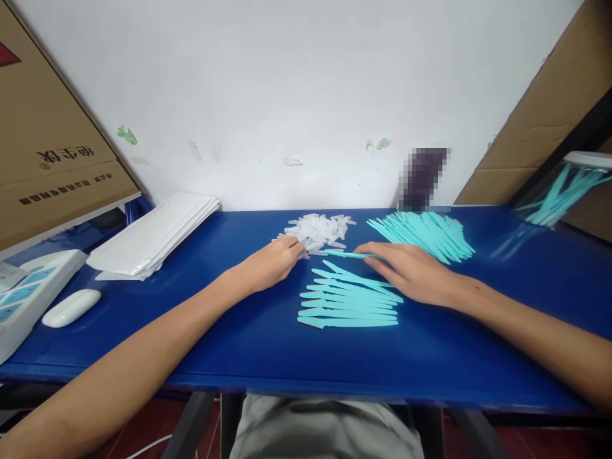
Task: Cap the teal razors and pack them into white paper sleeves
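My right hand (pixel 406 268) pinches a thin turquoise eyebrow razor (pixel 342 254) by its handle, with the blade end towards the left. At the near left edge of a heap of small translucent white blade caps (pixel 319 229), my left hand (pixel 277 260) has its fingers pressed together; what they hold, if anything, is hidden. Below both hands several turquoise razors (pixel 351 312) lie in a rough row, handles to the right. A larger pile of turquoise razors (pixel 425 234) lies behind my right hand.
White envelopes (pixel 155 236) are stacked at the left, near a white oval case (pixel 71 308) and a power strip (pixel 33 293). Cardboard boxes (pixel 57 140) lean at both sides. A clear tub of turquoise sticks (pixel 559 188) stands far right. A white wall backs the blue table (pixel 229 357).
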`<state>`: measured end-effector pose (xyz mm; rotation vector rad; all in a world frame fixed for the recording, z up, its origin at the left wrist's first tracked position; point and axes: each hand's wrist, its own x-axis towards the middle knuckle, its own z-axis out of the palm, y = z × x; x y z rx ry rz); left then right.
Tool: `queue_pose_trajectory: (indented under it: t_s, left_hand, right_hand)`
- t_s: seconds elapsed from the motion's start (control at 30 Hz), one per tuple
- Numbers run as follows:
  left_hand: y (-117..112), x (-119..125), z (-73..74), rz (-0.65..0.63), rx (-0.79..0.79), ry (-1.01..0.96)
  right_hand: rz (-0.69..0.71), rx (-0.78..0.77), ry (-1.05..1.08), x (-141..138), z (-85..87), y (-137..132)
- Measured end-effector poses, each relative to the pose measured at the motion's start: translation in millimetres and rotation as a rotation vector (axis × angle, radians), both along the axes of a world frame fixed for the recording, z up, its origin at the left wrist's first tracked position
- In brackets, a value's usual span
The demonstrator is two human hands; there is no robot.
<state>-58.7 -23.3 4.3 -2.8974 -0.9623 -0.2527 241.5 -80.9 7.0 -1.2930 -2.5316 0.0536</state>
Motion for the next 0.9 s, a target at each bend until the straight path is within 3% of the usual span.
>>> queue_pose_trajectory:
  t_s: [0.4, 0.9]
  left_hand:
    - [-11, 1, 3.7, -0.108, -0.120, -0.217]
    - [-11, 2, -0.2, -0.125, 0.007, -0.490]
  right_hand:
    - [0.052, 0.013, 0.029, -8, 3.2, -8]
    - [0.034, 0.039, 0.026, -6, 4.5, -8]
